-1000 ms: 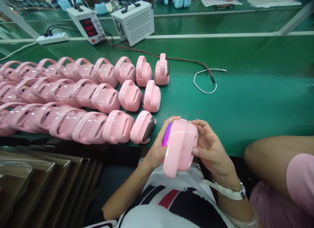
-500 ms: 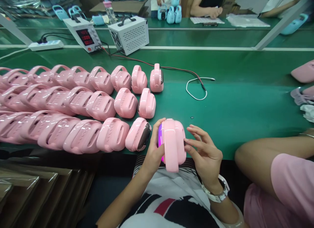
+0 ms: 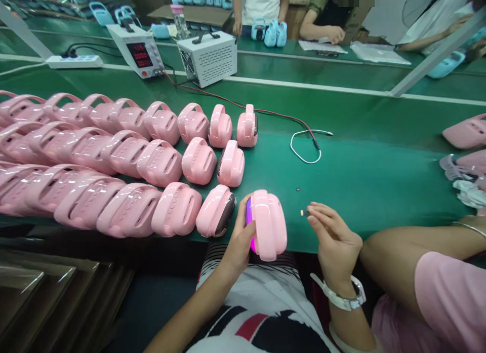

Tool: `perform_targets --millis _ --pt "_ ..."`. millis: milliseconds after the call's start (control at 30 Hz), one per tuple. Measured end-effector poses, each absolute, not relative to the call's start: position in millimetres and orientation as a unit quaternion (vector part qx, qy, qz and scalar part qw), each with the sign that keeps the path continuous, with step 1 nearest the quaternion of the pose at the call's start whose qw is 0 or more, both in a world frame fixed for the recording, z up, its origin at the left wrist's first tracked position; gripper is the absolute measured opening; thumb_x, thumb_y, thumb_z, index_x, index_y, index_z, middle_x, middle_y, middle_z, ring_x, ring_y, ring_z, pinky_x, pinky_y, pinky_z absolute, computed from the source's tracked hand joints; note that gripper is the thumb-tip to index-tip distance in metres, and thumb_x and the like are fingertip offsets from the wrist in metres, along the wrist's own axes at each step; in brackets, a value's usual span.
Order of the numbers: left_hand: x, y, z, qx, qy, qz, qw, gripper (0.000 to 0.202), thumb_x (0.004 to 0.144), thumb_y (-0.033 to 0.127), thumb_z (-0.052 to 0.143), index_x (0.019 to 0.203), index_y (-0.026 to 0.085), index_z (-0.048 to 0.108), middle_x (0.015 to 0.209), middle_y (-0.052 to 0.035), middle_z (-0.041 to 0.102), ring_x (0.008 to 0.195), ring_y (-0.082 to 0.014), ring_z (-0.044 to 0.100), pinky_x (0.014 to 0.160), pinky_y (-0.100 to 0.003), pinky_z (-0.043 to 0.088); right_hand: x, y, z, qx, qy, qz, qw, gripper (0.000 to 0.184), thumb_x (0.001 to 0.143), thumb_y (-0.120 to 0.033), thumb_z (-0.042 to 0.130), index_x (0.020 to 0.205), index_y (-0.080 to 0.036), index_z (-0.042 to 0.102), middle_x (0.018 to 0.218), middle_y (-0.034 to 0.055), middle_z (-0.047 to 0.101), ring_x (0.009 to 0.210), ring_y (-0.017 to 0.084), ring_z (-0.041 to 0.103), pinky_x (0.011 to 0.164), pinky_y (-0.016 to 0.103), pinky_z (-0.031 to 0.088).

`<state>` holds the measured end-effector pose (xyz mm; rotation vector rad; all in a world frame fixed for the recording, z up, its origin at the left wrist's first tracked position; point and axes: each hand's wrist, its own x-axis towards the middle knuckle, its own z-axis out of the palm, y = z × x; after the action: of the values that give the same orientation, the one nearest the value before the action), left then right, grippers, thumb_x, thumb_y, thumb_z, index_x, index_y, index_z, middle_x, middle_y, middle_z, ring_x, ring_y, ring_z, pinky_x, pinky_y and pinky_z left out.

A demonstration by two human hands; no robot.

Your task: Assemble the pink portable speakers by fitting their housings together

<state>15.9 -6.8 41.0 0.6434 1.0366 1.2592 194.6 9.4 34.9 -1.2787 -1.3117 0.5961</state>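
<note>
My left hand (image 3: pixel 243 236) is wrapped round a glossy pink portable speaker (image 3: pixel 279 224) with a broad handle. Purple light glows from its face, on the side towards my left palm. To the right, apart from the speaker, my right hand (image 3: pixel 334 236) pinches a small dark plug (image 3: pixel 305 212) with a pale tip between thumb and fingers. A tiny dark piece (image 3: pixel 298 189) lies on the green table just beyond the plug. Close to my left hand stands the end speaker (image 3: pixel 216 211) of the nearest row, its dark face turned right.
Rows of pink speakers (image 3: pixel 125 206) fill the left. Behind them stand a power supply (image 3: pixel 138 51) with red digits and a grey box (image 3: pixel 208 56). A red-black wire ends in a white cable (image 3: pixel 306 160). A neighbour's arm (image 3: pixel 417 244) is at right; people sit across the table.
My right hand has moved right, away from the speaker, with the small plug now showing in its fingers. My left hand still holds the lit speaker.
</note>
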Motion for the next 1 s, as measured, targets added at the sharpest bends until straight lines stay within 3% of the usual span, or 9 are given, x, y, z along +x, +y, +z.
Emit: perform_targets --millis 267,367,467,567,733,833,900,933,1000 --pt "7.4 -4.6 49.3 0.33 0.48 0.539 0.609 0.071 0.069 0.028 0.067 0.135 0.025 0.04 0.141 -0.0061 0.045 0.134 -0.0288 0.041 0.116 -0.04 0.03 257.6 39.5 -26.1 -0.685 -0.532 0.166 0.47 0.036 0.073 -0.056 0.072 0.077 -0.021 0.08 0.087 0.0106 0.076 0.09 0.031 0.066 0.096 0.055 0.046" --pt "5.6 -5.8 54.6 0.336 0.474 0.52 0.626 0.076 0.067 0.028 0.068 0.136 0.024 0.036 0.139 -0.0078 0.044 0.128 -0.0297 0.045 0.113 -0.042 0.033 255.5 38.8 -17.7 -0.709 -0.515 0.156 0.457 0.046 0.07 -0.058 0.075 0.094 -0.019 0.079 0.103 0.0145 0.074 0.097 0.033 0.065 0.09 0.055 0.048" --pt "6.5 -6.2 55.2 0.341 0.476 0.508 0.632 0.082 0.064 0.031 0.073 0.136 0.024 0.034 0.133 -0.0086 0.046 0.119 -0.03 0.051 0.11 -0.045 0.036 237.2 25.9 17.5 -0.704 -0.504 0.228 0.446 0.049 0.072 -0.053 0.077 0.107 -0.019 0.075 0.109 0.0138 0.073 0.094 0.03 0.067 0.079 0.045 0.054" --pt "12.9 -1.1 51.0 0.341 0.486 0.515 0.619 0.088 0.062 0.034 0.079 0.136 0.025 0.033 0.133 -0.0096 0.046 0.12 -0.0313 0.051 0.11 -0.047 0.037 209.1 8.1 61.7 -0.607 -0.556 0.361 0.439 0.03 0.08 -0.05 0.073 0.088 -0.021 0.075 0.078 0.0054 0.072 0.066 0.019 0.066 0.063 0.03 0.055" --pt "22.8 11.3 44.1 0.309 0.461 0.541 0.632 0.085 0.076 0.049 0.066 0.144 0.019 0.024 0.157 -0.0161 0.029 0.148 -0.0336 0.025 0.122 -0.046 0.021 173.9 -1.1 94.4 -0.547 -0.623 0.421 0.368 0.026 0.075 -0.044 0.08 0.082 -0.021 0.073 0.076 0.0048 0.071 0.067 0.018 0.065 0.063 0.025 0.054" --pt "12.7 10.9 45.7 0.323 0.412 0.519 0.675 0.1 0.078 0.053 0.064 0.155 0.016 0.011 0.165 -0.0144 0.017 0.154 -0.0318 0.013 0.125 -0.043 0.016 177.7 14.1 91.0 -0.559 -0.562 0.493 0.358 0.039 0.076 -0.055 0.077 0.088 -0.018 0.07 0.07 0.0034 0.066 0.059 0.014 0.058 0.055 0.022 0.049" --pt "-1.6 9.0 48.1 0.357 0.369 0.47 0.718 0.108 0.074 0.049 0.074 0.158 0.022 0.012 0.165 -0.0121 0.021 0.152 -0.0329 0.022 0.122 -0.044 0.026 185.9 35.3 90.4 -0.562 -0.514 0.547 0.348 0.048 0.075 -0.063 0.074 0.087 -0.017 0.067 0.061 -0.0007 0.059 0.043 0.006 0.04 0.042 0.018 0.033" --pt "-10.2 8.8 49.1 0.381 0.361 0.423 0.739 0.1 0.075 0.047 0.076 0.156 0.029 0.021 0.162 -0.0093 0.03 0.147 -0.0329 0.032 0.118 -0.046 0.033 189.3 48.5 92.2 -0.563 -0.498 0.561 0.346 0.051 0.075 -0.066 0.073 0.083 -0.016 0.066 0.057 -0.0024 0.055 0.04 0.004 0.031 0.04 0.018 0.024" --pt "-28.0 11.6 51.1 0.426 0.349 0.393 0.736 0.066 0.085 0.044 0.069 0.145 0.029 0.044 0.148 -0.0118 0.048 0.132 -0.0318 0.05 0.107 -0.051 0.046 192.2 76.7 100.5 -0.567 -0.495 0.561 0.345 0.053 0.072 -0.067 0.074 0.076 -0.015 0.065 0.054 -0.0036 0.051 0.04 0.003 0.025 0.041 0.019 0.017"
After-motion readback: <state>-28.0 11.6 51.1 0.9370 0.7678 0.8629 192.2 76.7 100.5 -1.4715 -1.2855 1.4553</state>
